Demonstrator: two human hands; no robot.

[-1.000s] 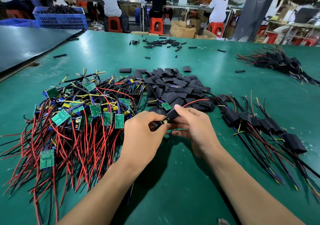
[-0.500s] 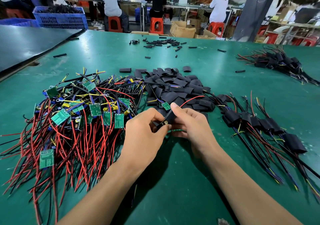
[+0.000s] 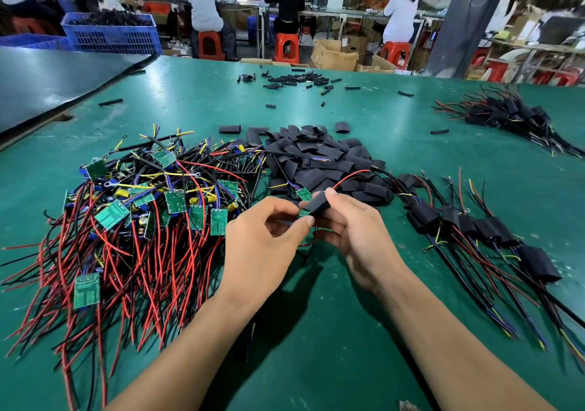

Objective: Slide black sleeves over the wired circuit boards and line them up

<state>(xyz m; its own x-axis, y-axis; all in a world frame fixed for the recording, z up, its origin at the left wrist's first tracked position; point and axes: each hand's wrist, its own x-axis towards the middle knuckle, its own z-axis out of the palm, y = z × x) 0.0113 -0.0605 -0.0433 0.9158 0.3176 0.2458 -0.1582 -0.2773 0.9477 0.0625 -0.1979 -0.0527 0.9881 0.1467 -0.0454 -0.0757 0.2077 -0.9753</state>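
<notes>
My left hand [image 3: 266, 246] pinches the green end of a small wired circuit board [image 3: 304, 213] between thumb and forefinger. My right hand [image 3: 354, 230] grips a black sleeve [image 3: 318, 204] that covers most of that board; a red wire [image 3: 351, 176] runs out of its far end. A big tangle of bare green boards with red and black wires [image 3: 136, 220] lies to the left. A heap of loose black sleeves [image 3: 316, 160] sits behind my hands. Sleeved boards [image 3: 474, 223] lie in a row to the right.
The green table mat [image 3: 316, 331] spreads under everything. Another bundle of sleeved boards [image 3: 506, 116] lies at the far right, thin black tube pieces [image 3: 297, 79] at the back. A dark panel [image 3: 47, 84] borders the left. Seated people work at benches beyond the table.
The black sleeve has slid further over the board between my hands, and both hands have lifted slightly. Less of the board shows at the left end.
</notes>
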